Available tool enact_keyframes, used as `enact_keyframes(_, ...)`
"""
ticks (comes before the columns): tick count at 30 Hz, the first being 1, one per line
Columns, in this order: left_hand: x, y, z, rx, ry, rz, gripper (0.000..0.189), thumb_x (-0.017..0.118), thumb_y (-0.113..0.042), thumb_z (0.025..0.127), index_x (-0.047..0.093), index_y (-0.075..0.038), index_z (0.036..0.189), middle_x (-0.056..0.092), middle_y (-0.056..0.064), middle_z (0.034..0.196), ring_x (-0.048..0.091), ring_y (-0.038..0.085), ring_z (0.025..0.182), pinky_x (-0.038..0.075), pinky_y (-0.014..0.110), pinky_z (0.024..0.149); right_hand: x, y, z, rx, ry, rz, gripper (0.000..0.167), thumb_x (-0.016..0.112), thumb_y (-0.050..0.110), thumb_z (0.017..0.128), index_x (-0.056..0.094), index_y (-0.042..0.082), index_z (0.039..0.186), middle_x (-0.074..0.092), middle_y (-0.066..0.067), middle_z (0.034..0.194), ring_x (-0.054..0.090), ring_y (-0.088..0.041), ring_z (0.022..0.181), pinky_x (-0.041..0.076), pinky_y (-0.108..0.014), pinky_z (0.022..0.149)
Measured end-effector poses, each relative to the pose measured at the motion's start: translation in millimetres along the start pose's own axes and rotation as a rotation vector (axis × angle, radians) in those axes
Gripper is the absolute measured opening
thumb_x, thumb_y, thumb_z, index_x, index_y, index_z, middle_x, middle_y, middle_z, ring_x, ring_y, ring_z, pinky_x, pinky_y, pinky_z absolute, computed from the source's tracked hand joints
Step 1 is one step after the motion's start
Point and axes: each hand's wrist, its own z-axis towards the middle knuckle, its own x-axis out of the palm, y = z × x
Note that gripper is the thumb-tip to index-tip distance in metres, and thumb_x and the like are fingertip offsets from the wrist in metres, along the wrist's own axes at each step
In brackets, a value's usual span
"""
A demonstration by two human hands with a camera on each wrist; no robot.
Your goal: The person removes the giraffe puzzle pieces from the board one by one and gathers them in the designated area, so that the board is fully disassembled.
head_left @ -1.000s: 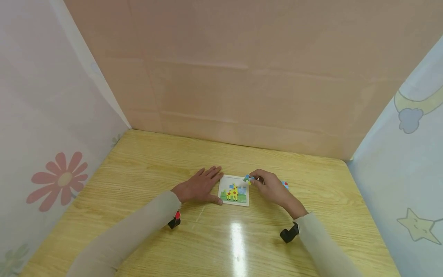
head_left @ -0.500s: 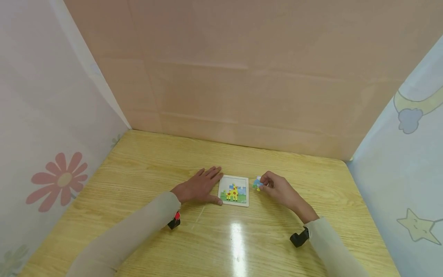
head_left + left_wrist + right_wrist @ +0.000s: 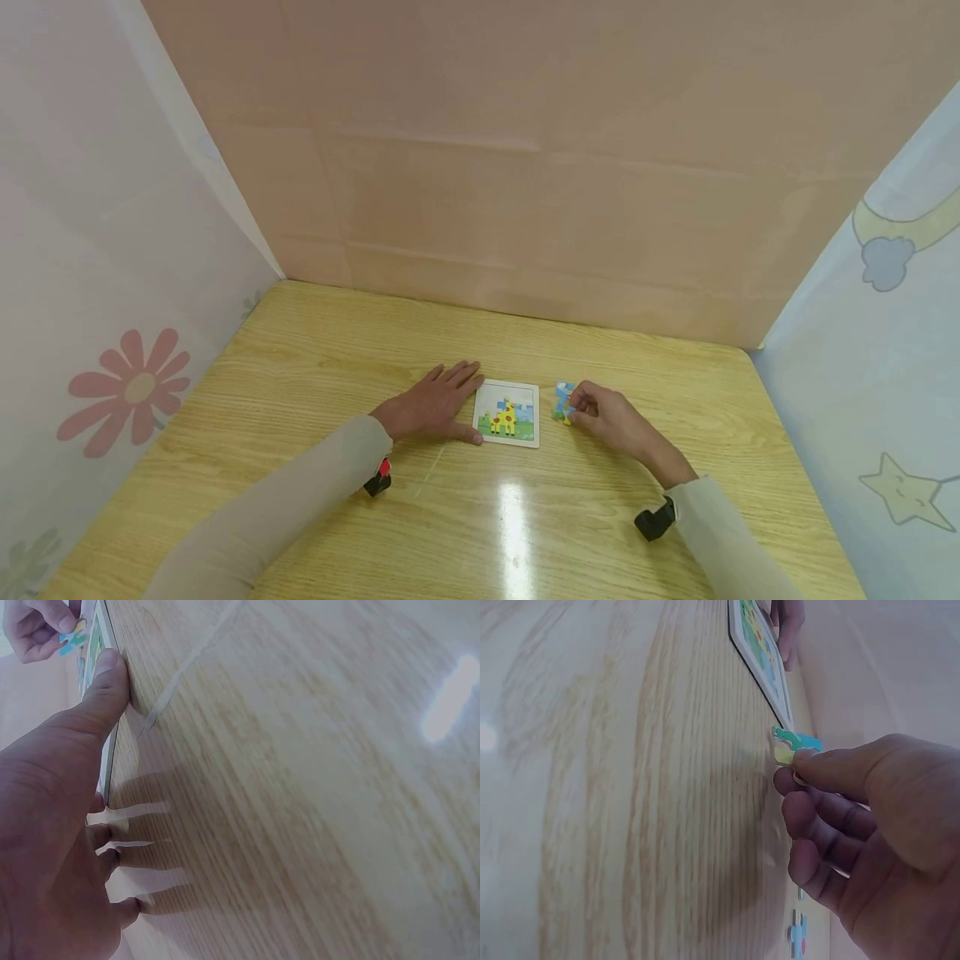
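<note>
Piece pulled wide of the frame!

And out it comes: a second ago the puzzle piece (image 3: pixel 562 404) was over the frame's top right corner; now it's off to the right, clear of the puzzle frame (image 3: pixel 519 392) and turned at a new angle. The right hand (image 3: pixel 613 419) has it pinched between thumb and fingers. Over on the left side, no change: the left hand (image 3: pixel 433 404) lies spread on the worktop (image 3: pixel 337 350), gripping nothing, thumb and fingers against the frame's edge. So the giraffe picture (image 3: pixel 502 421) stays unfinished, its upper part pale and unfilled, and this piece looks unplaced. One more loose piece (image 3: pixel 799 939) waits beyond the right hand.
</note>
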Motion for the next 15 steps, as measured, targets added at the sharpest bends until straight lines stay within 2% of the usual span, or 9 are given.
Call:
enact_keyframes(8,1.3,1.5,-0.3,0.001,0.002,-0.025,0.108,0.063,-0.073,0.095,0.021,-0.009,0.172,0.011,0.012,0.182,0.011,0.033,0.17,0.017,0.061,0.136,4.1,-5.4,2.5,-0.012,-0.004,-0.037,0.008,0.069,0.01,0.104,0.066,0.009,0.111,0.069,-0.001,0.093,0.058,-0.01,0.081,0.051,-0.022,0.07)
enact_keyframes(15,-0.4,0.8,-1.0,0.001,0.008,-0.029,0.108,0.062,-0.074,0.096,0.02,-0.009,0.172,0.01,0.012,0.182,0.009,0.033,0.17,0.015,0.061,0.136,5.8,-7.4,5.9,-0.026,-0.009,-0.067,0.008,0.068,0.009,0.104,0.07,0.009,0.112,0.071,-0.002,0.101,0.061,-0.01,0.087,0.054,-0.023,0.074)
